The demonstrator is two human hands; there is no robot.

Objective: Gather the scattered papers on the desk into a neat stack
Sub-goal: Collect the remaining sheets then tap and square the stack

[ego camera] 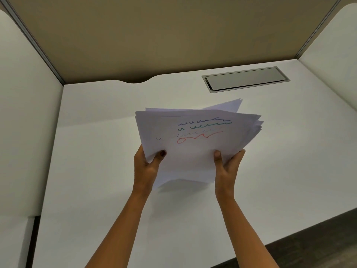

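Observation:
A loose bundle of white papers (195, 151) hangs in the air above the middle of the white desk (96, 151). The top sheet carries blue, green, grey and red scribbled lines. The sheets are uneven, with edges fanned out at the right and one corner sticking up at the back. My left hand (147, 165) grips the bundle's lower left edge, thumb on top. My right hand (228, 165) grips the lower right edge the same way. The fingers under the sheets are hidden.
A grey metal cable flap (245, 79) is set into the desk at the back right. A beige partition (173, 35) closes the back, with white side panels left and right. The desk's front edge runs diagonally at lower right above dark floor (318, 248).

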